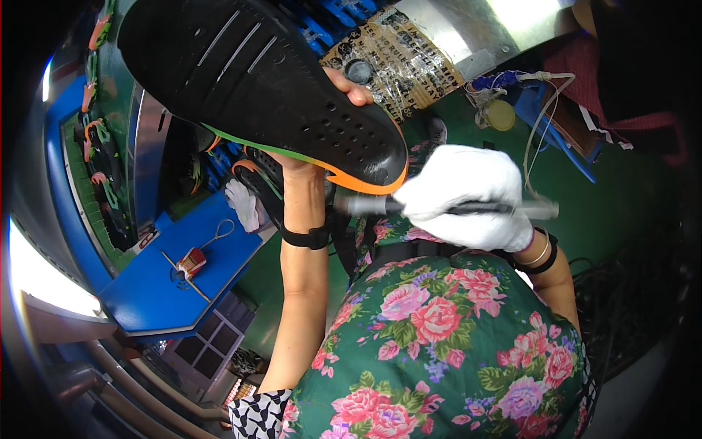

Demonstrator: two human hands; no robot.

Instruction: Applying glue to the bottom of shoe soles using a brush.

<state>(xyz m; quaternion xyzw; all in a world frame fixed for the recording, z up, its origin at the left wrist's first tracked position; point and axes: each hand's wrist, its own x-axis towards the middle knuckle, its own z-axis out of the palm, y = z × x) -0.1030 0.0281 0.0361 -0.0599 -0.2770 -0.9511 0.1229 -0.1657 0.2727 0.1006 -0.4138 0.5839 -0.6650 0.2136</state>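
Above the floral apron (439,322), the left hand (351,88) grips 1 black sole (292,110); beside its orange rim (365,185), the right hand (468,197), gloved, clasps a blurred tool (369,205), so edge work seems unfinished.

Close fisheye view from the head, downward onto both hands (468,196)

I see a black shoe sole (256,80) edged orange and green, a white-gloved right hand (468,186), a pink-flowered green garment (439,322).
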